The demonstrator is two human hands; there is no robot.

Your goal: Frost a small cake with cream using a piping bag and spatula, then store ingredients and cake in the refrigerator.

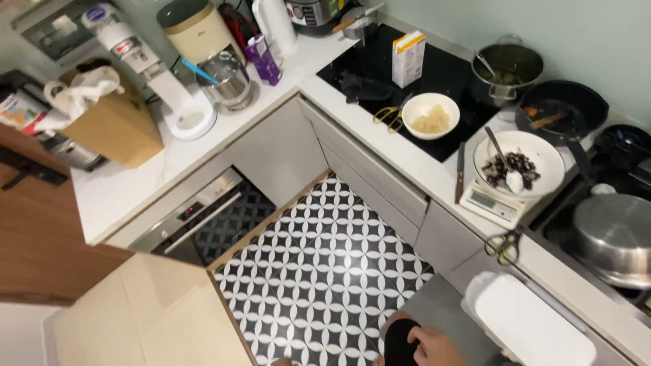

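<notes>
**Hand on a dark thing, low by the floor**

One hand [434, 347] was at the bottom edge, fingers curled on a dark thing [401, 342] just to its left; which hand it was, and whether it truly gripped, I could not tell. No second hand showed. Just right of the hand lay a white tray [536, 325]. Farther up on the bench [380, 135], well apart from the hand, a bowl [430, 115] held pale pieces and a plate [519, 163] held dark pieces with a spoon.

Hand [434, 347] cut by bottom edge; other hand unseen
</notes>
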